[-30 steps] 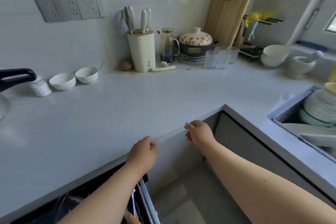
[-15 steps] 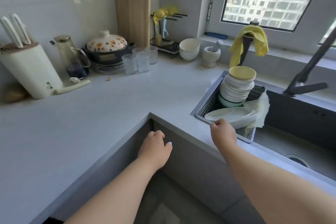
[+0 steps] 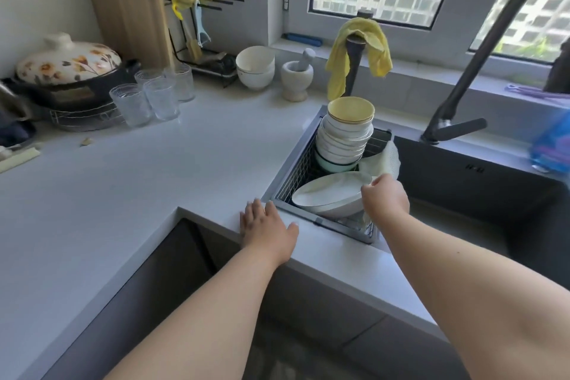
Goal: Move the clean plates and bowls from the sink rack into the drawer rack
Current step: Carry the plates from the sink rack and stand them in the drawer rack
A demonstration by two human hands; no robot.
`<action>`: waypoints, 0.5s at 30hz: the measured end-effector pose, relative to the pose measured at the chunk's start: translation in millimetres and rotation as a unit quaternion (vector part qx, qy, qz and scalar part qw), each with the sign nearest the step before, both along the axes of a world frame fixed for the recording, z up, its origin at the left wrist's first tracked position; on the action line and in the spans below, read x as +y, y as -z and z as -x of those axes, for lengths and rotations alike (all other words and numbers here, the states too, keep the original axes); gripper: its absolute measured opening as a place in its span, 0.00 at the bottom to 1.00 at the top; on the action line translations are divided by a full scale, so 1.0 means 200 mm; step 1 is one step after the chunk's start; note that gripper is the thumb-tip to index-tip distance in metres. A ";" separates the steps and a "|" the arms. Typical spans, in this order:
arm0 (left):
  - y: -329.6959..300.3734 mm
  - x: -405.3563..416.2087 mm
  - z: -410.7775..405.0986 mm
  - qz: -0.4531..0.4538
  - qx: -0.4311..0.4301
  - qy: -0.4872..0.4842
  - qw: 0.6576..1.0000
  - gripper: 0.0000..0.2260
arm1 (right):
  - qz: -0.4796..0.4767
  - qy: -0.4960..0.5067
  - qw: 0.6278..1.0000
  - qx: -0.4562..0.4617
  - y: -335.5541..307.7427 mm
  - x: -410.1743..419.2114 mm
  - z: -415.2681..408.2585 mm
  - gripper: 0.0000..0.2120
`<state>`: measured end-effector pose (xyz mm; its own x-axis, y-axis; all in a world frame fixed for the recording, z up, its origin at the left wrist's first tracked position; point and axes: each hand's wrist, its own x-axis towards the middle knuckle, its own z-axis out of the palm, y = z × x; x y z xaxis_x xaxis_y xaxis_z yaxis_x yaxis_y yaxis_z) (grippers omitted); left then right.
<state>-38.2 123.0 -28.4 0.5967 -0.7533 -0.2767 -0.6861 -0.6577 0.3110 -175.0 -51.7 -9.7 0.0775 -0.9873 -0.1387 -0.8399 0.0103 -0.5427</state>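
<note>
The wire sink rack (image 3: 294, 170) sits at the left end of the dark sink. In it stands a tall stack of white bowls (image 3: 342, 142) topped by a yellow bowl (image 3: 350, 109). In front of the stack lie white plates (image 3: 327, 194), tilted. My right hand (image 3: 385, 197) grips the right rim of the top plate, fingers curled round it. My left hand (image 3: 266, 230) rests flat on the counter edge just left of the rack, fingers straight. The drawer rack is out of view.
A dark faucet (image 3: 481, 49) arches over the sink (image 3: 481, 200). A yellow cloth (image 3: 357, 52) hangs behind the rack. Glasses (image 3: 151, 95), a floral-lidded pot (image 3: 69, 68), white bowls (image 3: 255, 66), a mortar (image 3: 296, 75) and a cutting board (image 3: 123, 0) stand at the back of the white counter (image 3: 123, 179).
My view swung right from the counter corner to the sink. My right hand reached into the rack and took hold of the top plate; my left hand moved right onto the counter edge.
</note>
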 end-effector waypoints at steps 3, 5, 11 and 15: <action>0.05 -0.09 0.01 -0.015 0.007 0.001 1.000 0.35 | 0.005 0.004 1.000 0.030 -0.01 -0.08 0.01 0.18; 0.08 -0.13 0.02 -0.027 -0.009 0.003 1.000 0.36 | 0.003 0.003 0.998 0.059 -0.02 -0.13 0.00 0.19; 0.16 -0.19 0.03 -0.030 -0.090 0.000 0.995 0.38 | -0.030 -0.033 0.986 0.164 -0.01 -0.24 -0.04 0.27; 0.19 -0.19 0.03 -0.016 -0.136 0.000 0.991 0.39 | -0.073 -0.040 0.976 0.202 0.01 -0.26 -0.09 0.31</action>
